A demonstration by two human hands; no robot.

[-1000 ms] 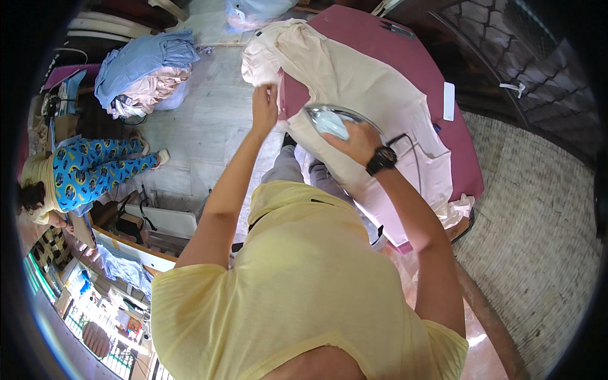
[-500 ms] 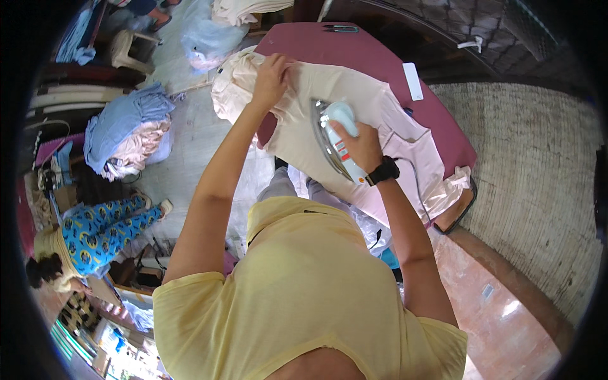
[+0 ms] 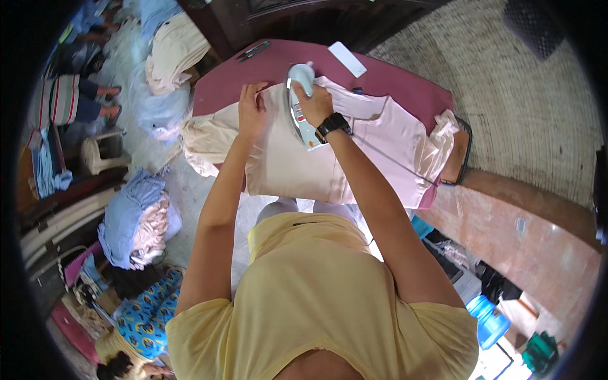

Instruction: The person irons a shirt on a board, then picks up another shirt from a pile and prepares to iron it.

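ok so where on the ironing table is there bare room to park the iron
Bare maroon table top lies beyond the cream garment, between the white card and the table's right end. Crowded: the garment covers the near side, with the iron and both hands on it.

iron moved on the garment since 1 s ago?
Yes. The iron, gripped by the right hand, has slid along the cream garment toward the left hand pressing the cloth; earlier it sat nearer the garment's middle.

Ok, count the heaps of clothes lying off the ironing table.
2 clear ones: a cream pile at upper left beyond the table, and a blue and pink heap on the floor at left. More may be hidden by the dark rim.
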